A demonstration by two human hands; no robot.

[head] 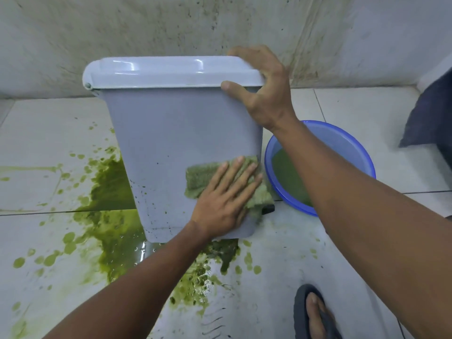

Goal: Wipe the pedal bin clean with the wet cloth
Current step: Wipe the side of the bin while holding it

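A grey pedal bin (171, 148) with a lighter closed lid (168, 72) stands on the tiled floor, tilted a little toward me. My left hand (225, 204) lies flat with spread fingers on a green-stained wet cloth (203, 178), pressing it against the bin's lower right side. My right hand (264, 94) grips the lid's right corner, thumb on the bin's wall. Small dark and green specks dot the bin's lower part. A black pedal piece (268, 208) peeks out under the cloth.
A blue basin (362, 157) with greenish water sits on the floor right of the bin. Green liquid (110, 192) is spilled over the tiles left of and below the bin. My foot in a dark sandal (315, 314) is at bottom right. A stained wall (171, 25) stands behind.
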